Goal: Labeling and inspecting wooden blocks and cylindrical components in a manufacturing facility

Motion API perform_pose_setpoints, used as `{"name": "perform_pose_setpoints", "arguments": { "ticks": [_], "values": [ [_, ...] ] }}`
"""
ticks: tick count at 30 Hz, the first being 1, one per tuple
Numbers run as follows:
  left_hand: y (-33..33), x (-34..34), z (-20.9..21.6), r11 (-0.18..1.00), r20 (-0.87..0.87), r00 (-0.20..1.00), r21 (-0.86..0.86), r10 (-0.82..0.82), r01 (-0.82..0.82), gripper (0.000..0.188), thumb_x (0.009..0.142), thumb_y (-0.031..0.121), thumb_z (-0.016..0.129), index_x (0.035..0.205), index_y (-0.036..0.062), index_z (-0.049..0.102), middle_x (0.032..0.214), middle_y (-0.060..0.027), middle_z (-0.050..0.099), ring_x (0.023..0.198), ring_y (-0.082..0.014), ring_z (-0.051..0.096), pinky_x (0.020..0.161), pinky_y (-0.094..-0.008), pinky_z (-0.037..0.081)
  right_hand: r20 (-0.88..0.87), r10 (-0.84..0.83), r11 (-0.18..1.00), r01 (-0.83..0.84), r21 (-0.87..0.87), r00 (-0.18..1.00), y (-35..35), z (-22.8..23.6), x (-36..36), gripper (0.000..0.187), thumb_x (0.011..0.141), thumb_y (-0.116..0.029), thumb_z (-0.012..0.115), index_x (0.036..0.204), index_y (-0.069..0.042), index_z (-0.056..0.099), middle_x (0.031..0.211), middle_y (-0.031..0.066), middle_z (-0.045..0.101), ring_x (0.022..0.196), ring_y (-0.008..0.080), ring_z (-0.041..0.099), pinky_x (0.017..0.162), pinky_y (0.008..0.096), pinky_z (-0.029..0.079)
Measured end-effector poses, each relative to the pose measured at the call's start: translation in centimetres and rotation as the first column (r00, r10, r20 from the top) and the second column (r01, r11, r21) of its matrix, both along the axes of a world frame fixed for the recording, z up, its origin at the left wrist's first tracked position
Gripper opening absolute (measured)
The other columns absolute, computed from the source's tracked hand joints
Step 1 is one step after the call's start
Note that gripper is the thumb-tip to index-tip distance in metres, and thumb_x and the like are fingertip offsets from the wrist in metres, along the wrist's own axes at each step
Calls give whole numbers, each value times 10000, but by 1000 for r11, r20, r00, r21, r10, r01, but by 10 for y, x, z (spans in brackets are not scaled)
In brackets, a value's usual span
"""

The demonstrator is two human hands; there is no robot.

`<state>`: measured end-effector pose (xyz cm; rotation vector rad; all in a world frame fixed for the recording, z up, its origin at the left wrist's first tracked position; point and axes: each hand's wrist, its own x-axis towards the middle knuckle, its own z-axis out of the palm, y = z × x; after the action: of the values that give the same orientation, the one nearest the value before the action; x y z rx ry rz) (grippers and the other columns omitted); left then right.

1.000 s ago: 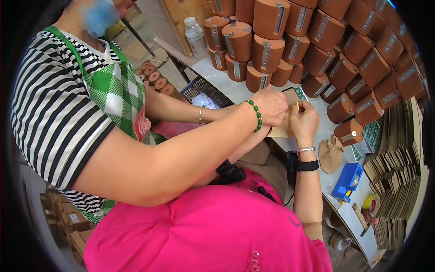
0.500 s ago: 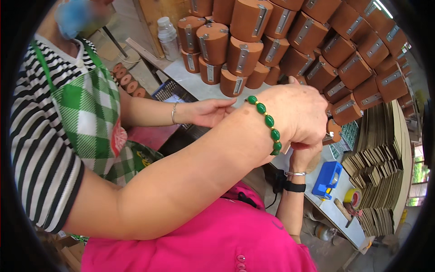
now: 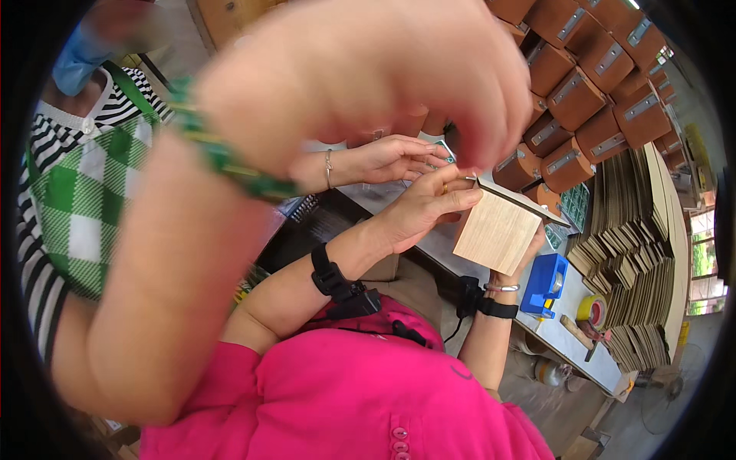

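Note:
A box-like piece with a square, light wood-grain face (image 3: 497,234) and a dark board along its far edge is between my hands. My left hand (image 3: 425,205) grips its upper left corner, thumb near the wood face. Behind its right side is my right hand (image 3: 530,249), gripping it, with most of the fingers hidden. A co-worker's blurred hand (image 3: 383,69) with a green bead bracelet (image 3: 222,149) hangs over the box, close to the top corner. The co-worker's other hand (image 3: 402,159), wearing a thin silver bracelet, is held open just beyond my left hand.
Brown cylinders (image 3: 575,100) with metal strips are piled high at the back right. Stacked cardboard sheets (image 3: 629,253) stand at the right. A blue tape dispenser (image 3: 546,284), a yellow tape roll (image 3: 592,308) and a wooden-handled tool (image 3: 576,331) lie on the table (image 3: 590,360). The co-worker stands close at left.
The co-worker's braceleted arm has lifted and swung left, uncovering my left hand and the wood-faced box. The co-worker's other hand has moved right, toward the box.

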<state>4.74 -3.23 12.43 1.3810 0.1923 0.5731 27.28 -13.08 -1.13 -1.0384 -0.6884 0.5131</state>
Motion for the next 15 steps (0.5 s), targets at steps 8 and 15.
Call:
{"name": "perform_pose_setpoints", "arguments": {
  "ticks": [8, 15],
  "values": [
    [-14, 22, -75, 883, 73, 981, -451, 180, -129, 447, 954, 229, 645, 1321, 25, 495, 1155, -54, 583, 1119, -145, 569, 933, -338, 485, 64, -37, 996, 42, -76, 997, -2, 5, -12, 234, 919, -58, 623, 1140, 23, 625, 1075, 90, 694, 937, 171, 673, 837, 284, 533],
    [-21, 22, -61, 845, -42, 968, -480, 245, -235, 400, 961, 324, 635, 1243, 52, 555, 1094, -24, 607, 1033, -120, 597, 854, -318, 510, -130, 70, 997, -71, 0, 989, -3, 18, -29, 209, 942, -66, 609, 1127, 30, 615, 1047, 104, 701, 900, 163, 684, 790, 264, 549]
  ]
}}
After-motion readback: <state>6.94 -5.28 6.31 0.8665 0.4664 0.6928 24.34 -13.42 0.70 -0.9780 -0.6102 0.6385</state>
